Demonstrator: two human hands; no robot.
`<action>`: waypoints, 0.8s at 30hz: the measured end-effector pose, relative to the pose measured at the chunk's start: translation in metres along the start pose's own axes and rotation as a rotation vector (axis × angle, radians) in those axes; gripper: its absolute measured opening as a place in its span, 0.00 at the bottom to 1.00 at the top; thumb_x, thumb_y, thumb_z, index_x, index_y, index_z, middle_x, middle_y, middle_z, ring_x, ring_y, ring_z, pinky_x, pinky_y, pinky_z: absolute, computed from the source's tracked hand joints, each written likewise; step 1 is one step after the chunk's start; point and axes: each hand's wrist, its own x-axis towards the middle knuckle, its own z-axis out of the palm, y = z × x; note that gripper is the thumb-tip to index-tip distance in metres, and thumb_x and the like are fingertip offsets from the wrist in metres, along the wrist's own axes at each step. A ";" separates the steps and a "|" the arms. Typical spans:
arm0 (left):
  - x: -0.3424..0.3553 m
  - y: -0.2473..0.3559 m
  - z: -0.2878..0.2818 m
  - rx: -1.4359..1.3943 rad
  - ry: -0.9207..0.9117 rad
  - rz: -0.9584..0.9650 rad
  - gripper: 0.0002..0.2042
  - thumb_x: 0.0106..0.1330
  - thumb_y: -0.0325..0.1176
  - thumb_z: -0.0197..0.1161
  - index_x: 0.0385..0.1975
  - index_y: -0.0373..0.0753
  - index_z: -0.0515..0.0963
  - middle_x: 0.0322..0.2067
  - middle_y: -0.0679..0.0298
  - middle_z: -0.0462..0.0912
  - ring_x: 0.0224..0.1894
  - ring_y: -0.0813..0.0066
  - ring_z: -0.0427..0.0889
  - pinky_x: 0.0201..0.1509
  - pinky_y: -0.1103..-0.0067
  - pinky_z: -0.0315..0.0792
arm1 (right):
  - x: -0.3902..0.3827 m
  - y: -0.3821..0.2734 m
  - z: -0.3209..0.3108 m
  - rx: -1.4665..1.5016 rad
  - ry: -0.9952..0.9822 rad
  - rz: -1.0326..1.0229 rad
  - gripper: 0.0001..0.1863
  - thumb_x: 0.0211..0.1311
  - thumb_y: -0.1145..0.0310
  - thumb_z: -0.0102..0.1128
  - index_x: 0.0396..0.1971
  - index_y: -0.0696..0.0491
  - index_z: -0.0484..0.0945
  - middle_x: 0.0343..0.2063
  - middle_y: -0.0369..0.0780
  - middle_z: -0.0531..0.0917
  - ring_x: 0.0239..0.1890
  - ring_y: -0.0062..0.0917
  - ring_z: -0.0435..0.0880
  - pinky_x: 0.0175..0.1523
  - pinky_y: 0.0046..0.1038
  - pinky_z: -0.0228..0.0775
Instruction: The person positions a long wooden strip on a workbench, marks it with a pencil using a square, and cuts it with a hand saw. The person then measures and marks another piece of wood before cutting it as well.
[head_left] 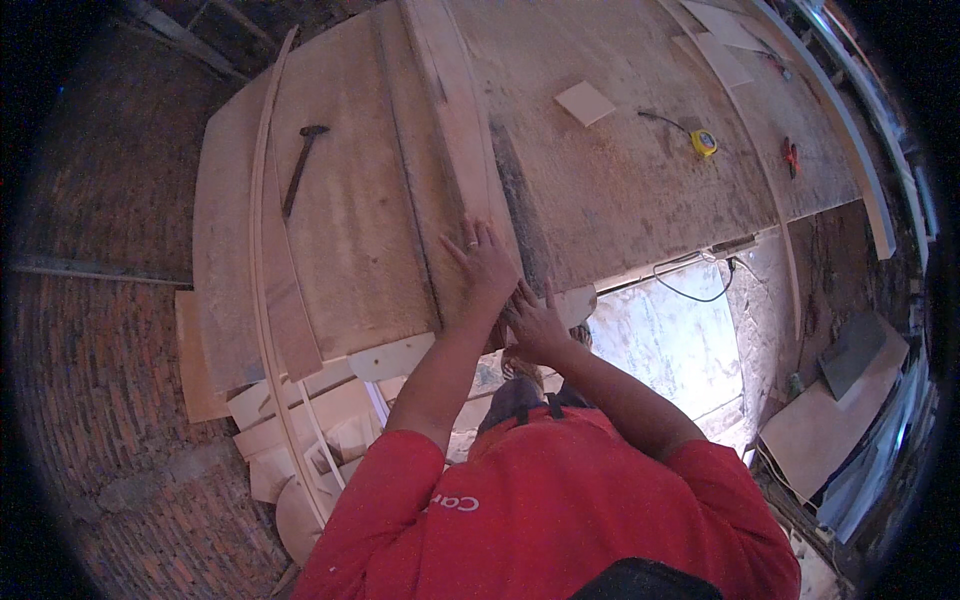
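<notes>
A long pale wooden plank (462,130) runs away from me across the worktable (350,240). My left hand (487,262) lies on the plank near its close end, fingers stretched out and spread, a ring on one of them. Just behind it, at the table's near edge, my right hand (537,326) rests against the plank's end with its fingers apart. The two hands almost touch, and the underside of the right one is hidden. Beside the plank on the right is a dark strip (520,200) on the table surface.
A hammer (303,165) and long thin wooden strips (262,200) lie to the left. Rightward are a small square wood piece (585,103), a yellow tape measure (703,143) and red-handled pliers (791,158). A cable (700,296) hangs below the table edge; boards (835,410) lean at far right.
</notes>
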 end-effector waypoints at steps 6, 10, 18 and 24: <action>0.018 -0.003 -0.018 0.011 -0.058 -0.016 0.38 0.70 0.44 0.56 0.78 0.36 0.55 0.81 0.56 0.49 0.83 0.51 0.34 0.72 0.27 0.20 | 0.024 0.008 -0.011 -0.085 -0.051 0.014 0.58 0.51 0.41 0.75 0.77 0.51 0.57 0.79 0.47 0.54 0.83 0.44 0.40 0.76 0.72 0.28; 0.024 -0.003 -0.024 0.028 -0.074 -0.002 0.38 0.70 0.45 0.56 0.79 0.37 0.54 0.81 0.58 0.48 0.83 0.51 0.34 0.71 0.26 0.19 | 0.032 0.018 -0.017 -0.017 -0.030 0.009 0.55 0.54 0.43 0.73 0.78 0.50 0.57 0.79 0.45 0.54 0.83 0.42 0.40 0.77 0.71 0.28; 0.056 -0.007 -0.025 0.047 -0.046 -0.037 0.37 0.72 0.45 0.52 0.79 0.39 0.53 0.81 0.60 0.47 0.83 0.53 0.34 0.70 0.25 0.18 | 0.058 0.026 -0.025 -0.114 -0.084 0.044 0.51 0.60 0.43 0.69 0.78 0.47 0.57 0.80 0.45 0.53 0.83 0.43 0.42 0.76 0.72 0.27; 0.070 -0.020 -0.028 0.036 0.083 -0.020 0.34 0.72 0.43 0.55 0.77 0.40 0.58 0.78 0.57 0.56 0.83 0.50 0.39 0.68 0.22 0.22 | 0.071 0.029 -0.050 0.015 0.048 -0.013 0.43 0.64 0.44 0.63 0.75 0.48 0.63 0.78 0.47 0.57 0.82 0.46 0.47 0.74 0.76 0.28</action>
